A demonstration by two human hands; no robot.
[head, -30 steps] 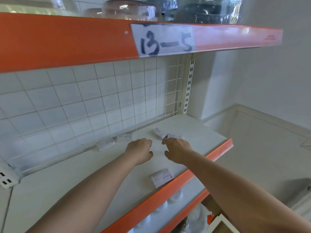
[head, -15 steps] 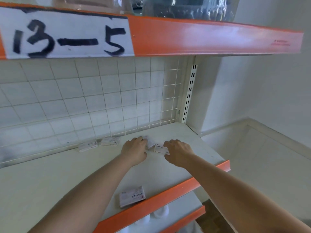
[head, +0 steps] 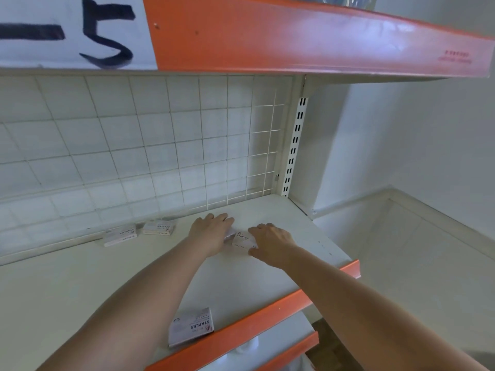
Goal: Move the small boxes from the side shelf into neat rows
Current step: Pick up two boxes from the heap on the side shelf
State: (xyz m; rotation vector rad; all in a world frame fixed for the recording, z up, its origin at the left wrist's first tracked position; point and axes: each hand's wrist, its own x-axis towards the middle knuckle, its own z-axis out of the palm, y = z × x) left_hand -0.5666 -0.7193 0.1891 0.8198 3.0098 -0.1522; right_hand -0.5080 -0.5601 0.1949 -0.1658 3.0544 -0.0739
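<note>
Head view. Both hands work at the back of the white shelf [head: 80, 290], near the wire grid panel [head: 150, 145]. The left hand [head: 211, 232] lies palm down with fingers bent over a small box [head: 229, 235], only a corner of which shows at its right edge; whether the fingers actually grip it or just press on it cannot be told. The right hand [head: 270, 242] is loosely curled, thumb and fingertips against the right end of a second staples box [head: 242, 240], which lies flat between the two hands and touches the half-hidden one.

Two more staples boxes sit to the left of the left hand along the back edge: a nearer one [head: 159, 227] and a farther one [head: 120, 235], close together but each skewed. A fifth box [head: 191, 326] lies well behind the left forearm, at the orange front lip [head: 267, 314].

Judgement: the step in hand is squaring the pair between the hands. To do it well, the person should keep both boxes flat, slide rather than lift, and push the long edges flush with even pressure from each side. Printed faces should read the same way. Light boxes skid easily on this smooth surface, so short pushes suit. Then the pair should be lined up with the two on the left, and the front box brought in last.
</note>
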